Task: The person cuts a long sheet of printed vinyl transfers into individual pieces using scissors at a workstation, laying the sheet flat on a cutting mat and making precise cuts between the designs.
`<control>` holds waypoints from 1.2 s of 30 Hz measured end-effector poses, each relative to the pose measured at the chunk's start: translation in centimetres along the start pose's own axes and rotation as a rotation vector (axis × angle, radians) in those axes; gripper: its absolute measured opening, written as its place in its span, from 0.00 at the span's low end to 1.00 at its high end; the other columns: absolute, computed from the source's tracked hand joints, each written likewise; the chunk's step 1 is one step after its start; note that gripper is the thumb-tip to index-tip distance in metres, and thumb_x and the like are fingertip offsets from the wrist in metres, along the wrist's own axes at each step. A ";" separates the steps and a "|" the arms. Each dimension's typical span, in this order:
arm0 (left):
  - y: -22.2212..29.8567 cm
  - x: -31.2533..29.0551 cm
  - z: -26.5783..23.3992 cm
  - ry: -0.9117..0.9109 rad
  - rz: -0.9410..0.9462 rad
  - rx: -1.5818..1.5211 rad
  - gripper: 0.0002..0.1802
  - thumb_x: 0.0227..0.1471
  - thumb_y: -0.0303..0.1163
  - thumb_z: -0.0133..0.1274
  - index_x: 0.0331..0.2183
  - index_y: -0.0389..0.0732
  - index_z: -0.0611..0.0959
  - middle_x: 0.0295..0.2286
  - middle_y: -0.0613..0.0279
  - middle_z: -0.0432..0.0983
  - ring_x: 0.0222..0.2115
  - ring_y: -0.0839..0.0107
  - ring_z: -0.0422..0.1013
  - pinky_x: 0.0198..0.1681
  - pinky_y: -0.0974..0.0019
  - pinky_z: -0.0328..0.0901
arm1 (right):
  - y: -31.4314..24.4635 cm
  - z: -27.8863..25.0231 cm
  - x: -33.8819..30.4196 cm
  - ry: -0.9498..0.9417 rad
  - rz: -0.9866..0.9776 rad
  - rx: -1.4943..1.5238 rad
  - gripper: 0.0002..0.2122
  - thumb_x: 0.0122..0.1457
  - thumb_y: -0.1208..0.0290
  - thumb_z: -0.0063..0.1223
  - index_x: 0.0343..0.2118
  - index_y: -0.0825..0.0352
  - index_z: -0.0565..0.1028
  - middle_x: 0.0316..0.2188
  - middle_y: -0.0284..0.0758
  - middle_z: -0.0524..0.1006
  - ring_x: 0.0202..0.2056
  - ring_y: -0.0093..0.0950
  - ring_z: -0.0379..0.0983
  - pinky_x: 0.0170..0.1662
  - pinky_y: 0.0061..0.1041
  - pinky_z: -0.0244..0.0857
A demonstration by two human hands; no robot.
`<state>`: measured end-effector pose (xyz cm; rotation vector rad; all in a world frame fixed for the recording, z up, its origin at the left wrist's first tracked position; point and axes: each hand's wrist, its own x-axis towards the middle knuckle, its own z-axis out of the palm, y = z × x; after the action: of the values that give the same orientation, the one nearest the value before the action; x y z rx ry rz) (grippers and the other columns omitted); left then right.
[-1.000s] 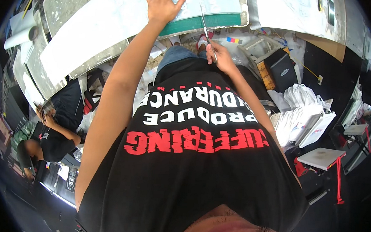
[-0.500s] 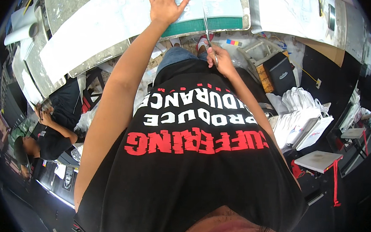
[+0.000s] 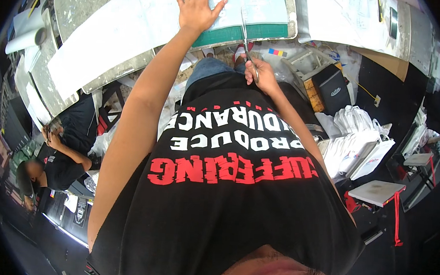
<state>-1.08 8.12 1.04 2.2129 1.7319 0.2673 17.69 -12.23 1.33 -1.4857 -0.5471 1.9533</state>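
My left hand [image 3: 196, 11] lies flat with its fingers spread on a pale, translucent sheet [image 3: 159, 20]. The sheet covers much of the table in front of me. Under its near edge shows a green cutting mat [image 3: 227, 35]. In my right hand [image 3: 263, 75], the fingers are wrapped round the handles of a pair of scissors [image 3: 246, 44]. Their long metal blades point away from me and reach over the mat onto the sheet, to the right of my left hand. Whether the blades are parted is hard to make out.
A paper roll [image 3: 32, 38] lies at the left. Right of the table stands a black box [image 3: 334, 84], with a stack of white bags [image 3: 353, 140] nearer me. A folding stool [image 3: 377, 192] is at the lower right. A person [image 3: 60, 150] sits at the left.
Very little differs. My right hand and the scissors have shifted slightly, while my left hand stays pressed on the sheet.
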 end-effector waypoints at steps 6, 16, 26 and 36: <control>-0.2 0.1 0.1 0.013 0.007 0.018 0.43 0.52 0.59 0.50 0.63 0.48 0.62 0.64 0.38 0.46 0.65 0.42 0.41 0.66 0.37 0.33 | 0.0 0.6 0.0 0.077 -0.021 -0.098 0.25 0.61 0.55 0.56 0.53 0.72 0.72 0.14 0.27 0.67 0.15 0.17 0.63 0.20 0.20 0.60; 0.0 0.0 0.0 -0.025 -0.028 0.016 0.43 0.52 0.59 0.50 0.63 0.49 0.62 0.64 0.39 0.46 0.65 0.41 0.41 0.65 0.36 0.33 | -1.2 0.6 0.7 0.173 -0.009 -0.208 0.26 0.58 0.57 0.61 0.50 0.75 0.74 0.13 0.27 0.68 0.14 0.15 0.62 0.18 0.19 0.59; -0.4 0.1 0.0 -0.029 -0.024 -0.013 0.43 0.52 0.59 0.49 0.63 0.49 0.62 0.64 0.40 0.45 0.65 0.42 0.40 0.66 0.36 0.33 | -2.2 1.5 2.2 0.229 -0.050 -0.175 0.25 0.57 0.57 0.63 0.47 0.77 0.76 0.13 0.27 0.69 0.13 0.15 0.63 0.16 0.18 0.59; -0.3 0.2 -0.4 -0.042 -0.020 -0.027 0.40 0.54 0.57 0.49 0.62 0.47 0.64 0.63 0.39 0.46 0.65 0.41 0.42 0.66 0.36 0.34 | -4.9 2.1 3.1 0.280 -0.044 -0.214 0.24 0.55 0.55 0.64 0.41 0.76 0.79 0.12 0.27 0.69 0.13 0.15 0.63 0.16 0.18 0.59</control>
<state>-1.41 8.44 1.35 2.1655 1.7166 0.2362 16.22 -6.48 2.99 -1.8275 -0.6719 1.6560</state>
